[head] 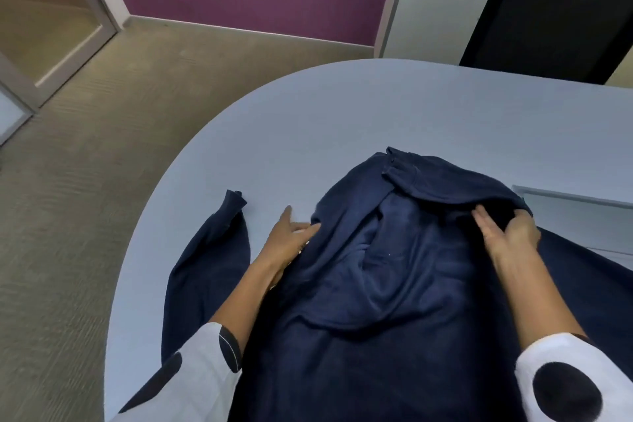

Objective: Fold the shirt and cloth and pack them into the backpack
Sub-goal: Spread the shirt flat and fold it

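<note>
- Two bare hands work on one dark navy, soft-knit long-sleeved shirt (394,284), which lies spread over the near part of the pale blue-grey rounded counter (342,113); everything below is placed relative to that shirt.
- Left hand (291,240): at the shirt's left shoulder edge, fingers spread and nearly flat, palm resting on the counter and just touching the cloth; it grips nothing that can be seen.
- Right hand (507,233): at the shirt's upper right, fingers curled and pinching a fold of the collar or hood area, which is lifted slightly and turned over toward the middle.
- One navy sleeve (212,257) trails off the shirt's left side, lying loose with its cuff pointing away from the person; the right sleeve runs out of view.
- Neither a second cloth nor a backpack appears anywhere around the shirt.
- Step in hand, as I judge it: the opening stage of folding, flattening and squaring the top before any real fold is made.
- Next move likely calls for smoothing the bunched chest, then bringing the left sleeve across the body to form a straight side edge.
</note>
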Available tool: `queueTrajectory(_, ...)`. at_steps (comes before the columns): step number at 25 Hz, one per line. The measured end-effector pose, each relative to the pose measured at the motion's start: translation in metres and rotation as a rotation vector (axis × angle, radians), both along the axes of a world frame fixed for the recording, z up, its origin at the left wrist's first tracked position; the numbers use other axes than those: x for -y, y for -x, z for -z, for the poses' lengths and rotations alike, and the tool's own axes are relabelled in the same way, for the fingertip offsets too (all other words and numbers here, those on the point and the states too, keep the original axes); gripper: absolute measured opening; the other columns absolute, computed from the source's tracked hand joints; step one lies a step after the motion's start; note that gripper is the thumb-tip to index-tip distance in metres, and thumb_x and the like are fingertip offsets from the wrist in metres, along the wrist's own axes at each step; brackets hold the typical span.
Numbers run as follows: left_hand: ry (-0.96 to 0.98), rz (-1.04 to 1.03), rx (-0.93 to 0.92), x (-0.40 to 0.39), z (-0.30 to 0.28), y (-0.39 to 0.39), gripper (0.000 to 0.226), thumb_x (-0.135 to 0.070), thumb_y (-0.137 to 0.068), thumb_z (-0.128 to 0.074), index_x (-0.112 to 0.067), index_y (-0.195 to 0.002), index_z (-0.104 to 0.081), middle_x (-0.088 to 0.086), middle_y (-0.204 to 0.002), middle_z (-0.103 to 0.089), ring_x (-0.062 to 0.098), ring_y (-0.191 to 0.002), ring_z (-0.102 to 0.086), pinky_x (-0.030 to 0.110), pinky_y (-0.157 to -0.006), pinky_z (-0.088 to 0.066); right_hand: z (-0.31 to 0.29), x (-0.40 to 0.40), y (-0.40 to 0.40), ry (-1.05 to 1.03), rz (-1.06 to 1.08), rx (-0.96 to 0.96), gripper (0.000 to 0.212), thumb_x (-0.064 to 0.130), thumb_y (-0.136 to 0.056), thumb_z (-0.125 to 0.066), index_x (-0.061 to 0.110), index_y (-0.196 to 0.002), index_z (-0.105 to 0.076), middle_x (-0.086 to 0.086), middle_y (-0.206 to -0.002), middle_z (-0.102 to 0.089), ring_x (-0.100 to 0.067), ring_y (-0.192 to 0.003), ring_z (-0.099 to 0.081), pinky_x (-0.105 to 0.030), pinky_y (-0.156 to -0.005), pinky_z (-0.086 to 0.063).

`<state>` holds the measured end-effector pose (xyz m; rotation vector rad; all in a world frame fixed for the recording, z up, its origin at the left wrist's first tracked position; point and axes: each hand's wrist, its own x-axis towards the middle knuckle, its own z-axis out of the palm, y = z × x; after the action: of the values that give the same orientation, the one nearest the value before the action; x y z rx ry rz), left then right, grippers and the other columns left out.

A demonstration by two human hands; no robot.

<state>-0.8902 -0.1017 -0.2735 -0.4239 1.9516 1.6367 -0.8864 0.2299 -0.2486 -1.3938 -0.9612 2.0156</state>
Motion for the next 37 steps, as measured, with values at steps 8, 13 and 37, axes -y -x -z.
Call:
queueTrajectory(8, 0.416, -0.106, -0.355, -0.005, -0.029, 0.025, 0.019, -0.019, -0.097, -0.042, -0.023, -0.089, -0.059, 0.002, -0.054, -0.064, 0.016, -0.044, -0.060, 0.033, -0.074, -0.052, 0.019, 0.051, -0.003, -1.795, -1.128, 0.679, 0.052, 0.023, -0.087, -0.064, 0.020, -0.135, -0.045, -0.015, -0.135, -0.040, -0.037, -0.111, -0.049, -0.040, -0.066, -0.045)
queueTrajectory(13, 0.722, -0.277, -0.690, -0.001, -0.062, 0.024, 0.024, -0.021, -0.101, -0.031, -0.013, -0.108, -0.053, 0.005, -0.099, -0.060, 0.021, -0.078, -0.051, 0.036, -0.079, -0.037, 0.019, 0.025, 0.022, -1.219, -0.895, 0.718, 0.027, 0.020, -0.098, -0.042, 0.006, -0.119, -0.052, -0.025, -0.124, -0.055, -0.044, -0.114, -0.050, -0.044, -0.093, -0.039)
queueTrajectory(37, 1.336, 0.614, -0.478, 0.051, 0.040, 0.035, 0.053, -0.045, -0.100, -0.013, -0.032, -0.152, -0.006, -0.002, -0.161, 0.001, 0.018, -0.148, 0.002, 0.066, -0.110, 0.005, 0.076, 0.068, -0.022, -1.253, -1.269, 0.239, 0.059, 0.052, -0.094, -0.043, 0.018, -0.143, -0.040, 0.002, -0.153, -0.033, -0.012, -0.144, -0.023, -0.033, -0.119, -0.014)
